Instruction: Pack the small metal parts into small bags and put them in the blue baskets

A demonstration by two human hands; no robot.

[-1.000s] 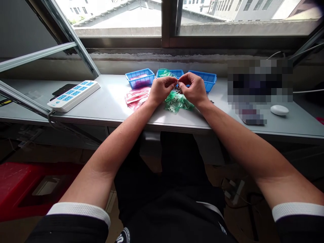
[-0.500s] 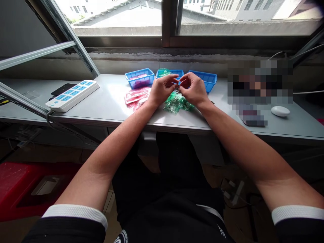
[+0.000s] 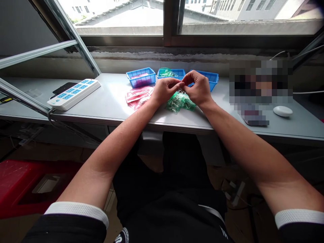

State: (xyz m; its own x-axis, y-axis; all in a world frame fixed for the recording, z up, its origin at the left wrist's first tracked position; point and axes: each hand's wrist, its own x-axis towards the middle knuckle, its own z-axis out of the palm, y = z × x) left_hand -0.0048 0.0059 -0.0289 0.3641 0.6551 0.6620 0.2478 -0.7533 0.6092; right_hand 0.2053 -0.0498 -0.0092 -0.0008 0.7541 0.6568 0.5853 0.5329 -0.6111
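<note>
two hands point(image 3: 199, 88) together, green packets point(image 3: 180, 102) beneath

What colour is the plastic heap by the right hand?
Green; the heap shows in the head view.

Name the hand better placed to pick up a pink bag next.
Probably the left: the left hand is close beside the pink bags, while the right hand is farther off, beyond the left.

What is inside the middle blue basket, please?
Green plastic shows inside the middle blue basket. What lies beneath it cannot be seen; the left hand hides much of the basket's lower front.
</note>
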